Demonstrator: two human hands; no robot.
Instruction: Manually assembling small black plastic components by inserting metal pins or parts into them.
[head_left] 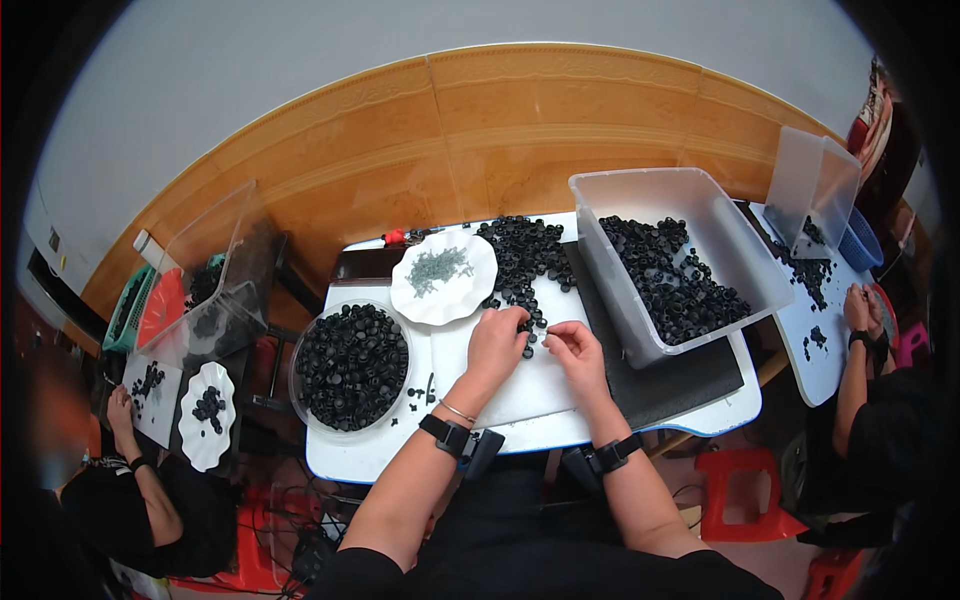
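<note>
I am holding both hands in front of me over a white sheet (500, 395), my left hand (495, 345) and right hand (580, 362) facing each other with their fingertips nearly meeting. The fingers of each hand are bending in toward the thumb, but I cannot tell whether either pinch is closing on something or leaving a gap. One small black piece (528, 352) is showing right at my left thumb, between the two hands and nearer the left; it is looking too squat for me to make out a long axis. Straight beyond my fingertips, a loose heap of black pieces (525, 250) is spreading away toward the wall (600, 140), its near end trailing down almost to my left fingers. A white scalloped plate (410, 300) is sitting beyond and to the left of my left hand, carrying a little pile of grey-green bits (440, 270). Farther left, a round clear tub (294, 372) is holding a crowd of black caps (352, 362). To my right, a big clear bin (745, 250) is standing beside a dark mat (665, 395), partly overlapping it, with more black rings (660, 270) lying inside and leaving some of its bottom bare.
</note>
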